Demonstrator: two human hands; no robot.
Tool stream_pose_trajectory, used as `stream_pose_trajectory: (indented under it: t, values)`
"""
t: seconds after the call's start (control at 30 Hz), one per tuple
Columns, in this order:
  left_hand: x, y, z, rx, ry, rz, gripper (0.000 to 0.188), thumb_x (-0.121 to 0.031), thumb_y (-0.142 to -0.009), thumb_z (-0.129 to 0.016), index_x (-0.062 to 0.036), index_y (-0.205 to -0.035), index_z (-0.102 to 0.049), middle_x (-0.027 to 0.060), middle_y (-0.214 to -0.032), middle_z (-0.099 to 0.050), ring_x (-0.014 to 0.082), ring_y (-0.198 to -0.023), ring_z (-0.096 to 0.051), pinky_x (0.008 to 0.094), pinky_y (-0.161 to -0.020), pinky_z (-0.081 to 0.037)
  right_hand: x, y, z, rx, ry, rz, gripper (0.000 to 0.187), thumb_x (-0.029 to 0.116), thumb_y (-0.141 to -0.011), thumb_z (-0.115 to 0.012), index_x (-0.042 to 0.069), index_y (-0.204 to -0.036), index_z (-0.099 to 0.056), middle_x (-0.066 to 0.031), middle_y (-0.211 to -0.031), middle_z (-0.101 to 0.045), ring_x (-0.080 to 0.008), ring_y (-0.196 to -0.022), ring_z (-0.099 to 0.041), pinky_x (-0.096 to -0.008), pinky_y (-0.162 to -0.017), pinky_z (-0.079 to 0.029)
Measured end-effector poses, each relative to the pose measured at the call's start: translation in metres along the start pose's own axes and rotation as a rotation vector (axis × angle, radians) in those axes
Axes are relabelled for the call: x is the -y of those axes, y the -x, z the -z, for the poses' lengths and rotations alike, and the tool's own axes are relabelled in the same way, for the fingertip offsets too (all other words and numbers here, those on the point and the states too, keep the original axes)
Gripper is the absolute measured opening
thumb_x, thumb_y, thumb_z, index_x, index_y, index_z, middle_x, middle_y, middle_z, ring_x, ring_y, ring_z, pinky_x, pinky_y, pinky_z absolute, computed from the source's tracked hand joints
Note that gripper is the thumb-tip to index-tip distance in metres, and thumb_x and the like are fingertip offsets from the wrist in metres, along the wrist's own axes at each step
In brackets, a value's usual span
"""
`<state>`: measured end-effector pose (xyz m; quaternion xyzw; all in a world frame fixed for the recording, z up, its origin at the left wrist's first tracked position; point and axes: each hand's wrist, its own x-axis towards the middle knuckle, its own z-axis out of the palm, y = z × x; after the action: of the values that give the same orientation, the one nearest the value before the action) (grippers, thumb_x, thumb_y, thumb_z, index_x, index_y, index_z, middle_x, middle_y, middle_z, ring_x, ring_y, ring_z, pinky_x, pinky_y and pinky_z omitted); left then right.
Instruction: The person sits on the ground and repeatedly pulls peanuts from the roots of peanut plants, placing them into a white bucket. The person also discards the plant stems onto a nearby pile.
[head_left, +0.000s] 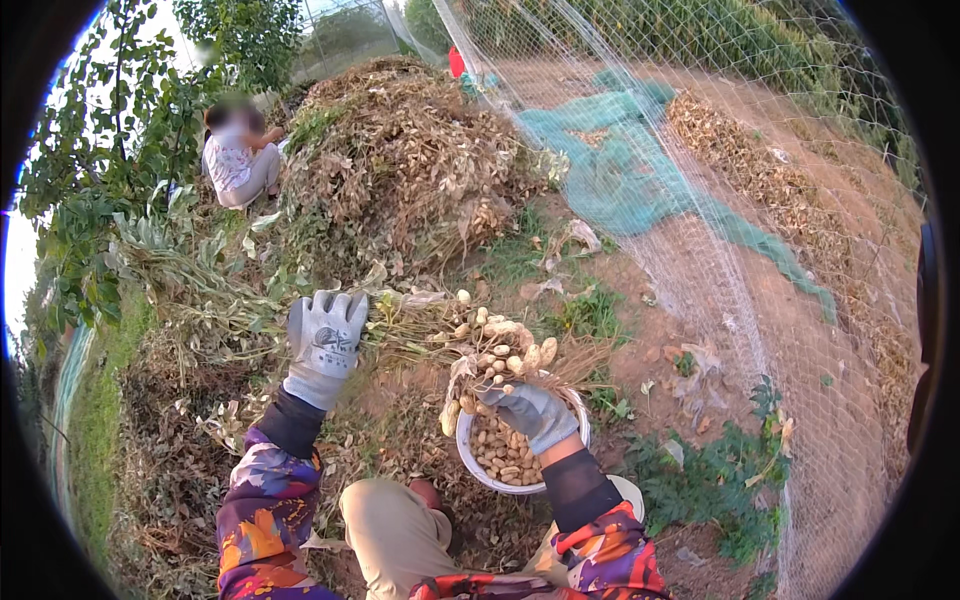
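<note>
My left hand [328, 338], in a grey-white work glove, is closed around the stems of a pulled peanut plant [395, 335]. Leafy stalks trail off to the left of that fist, while roots and a cluster of pale peanut pods [500, 355] stick out to the right. Also gloved, my right hand [535, 413] is closed at the pods from below, its fingertips partly hidden by them. Right under it stands a white bucket [464, 448], with many loose peanuts [503, 460] inside.
A big heap of dried peanut plants [390, 150] rises ahead, with a person [240, 160] crouching at its left side. White netting [690, 260] and a teal net [610, 170] run along the right. Green weeds [715, 475] grow right of the bucket.
</note>
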<state>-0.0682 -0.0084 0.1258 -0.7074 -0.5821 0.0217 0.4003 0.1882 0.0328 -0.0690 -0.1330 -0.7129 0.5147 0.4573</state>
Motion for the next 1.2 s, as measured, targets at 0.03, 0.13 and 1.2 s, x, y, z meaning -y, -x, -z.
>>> stream_pose_trajectory:
  t: [0.03, 0.13, 1.2]
  values:
    - [-0.001, 0.006, -0.007, 0.017, 0.02, 0.022, 0.051, -0.013, -0.063, -0.059, -0.0113, -0.114, -0.055, 0.0049, -0.094, -0.056, 0.0237, -0.092, -0.05, 0.0372, -0.077, -0.038, 0.0, -0.001, -0.001, 0.008, 0.455, 0.245, 0.029, -0.003, -0.074, -0.062, 0.006, -0.102, -0.061, -0.0068, -0.096, -0.064, -0.0148, -0.086, -0.061, -0.0249, -0.072, -0.05]
    - [-0.012, 0.025, -0.027, -0.024, 0.082, 0.066, 0.053, -0.014, -0.063, -0.06, -0.0128, -0.115, -0.055, 0.0046, -0.094, -0.056, 0.0239, -0.091, -0.05, 0.0372, -0.077, -0.038, 0.028, 0.0, -0.016, -0.09, 0.528, 0.191, 0.023, 0.0, -0.075, -0.061, 0.004, -0.098, -0.06, -0.0063, -0.094, -0.064, -0.0165, -0.085, -0.062, -0.0251, -0.073, -0.05]
    - [-0.161, 0.015, -0.126, 0.53, 1.077, 0.031, 0.046, -0.026, -0.063, -0.07, -0.0131, -0.105, -0.059, 0.0154, -0.095, -0.059, 0.0345, -0.094, -0.054, 0.0408, -0.083, -0.044, 0.043, 0.027, 0.009, -0.075, -0.324, -0.629, 0.031, 0.012, -0.088, -0.051, -0.001, -0.117, -0.051, -0.007, -0.109, -0.058, -0.0138, -0.099, -0.056, -0.0251, -0.082, -0.049]
